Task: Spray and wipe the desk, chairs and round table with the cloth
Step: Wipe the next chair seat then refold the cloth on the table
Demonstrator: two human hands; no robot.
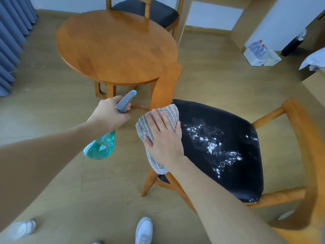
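Note:
A wooden chair [299, 131] with a black padded seat [225, 173] stands in front of me. White foam or powder specks [218, 148] lie scattered across the seat. My right hand [163, 138] lies flat, fingers straight, on a beige ribbed cloth [168, 111] at the seat's left edge. My left hand [109, 113] grips the neck of a teal spray bottle [100, 147] with a grey trigger head, held over the floor left of the chair. The round wooden table [114, 48] stands just beyond.
A second wooden chair [151, 9] with a dark seat is tucked behind the round table. Blue curtains [12, 43] hang at the left. A white box of water bottles [260, 51] sits on the floor at right. My white shoes [144, 231] show below.

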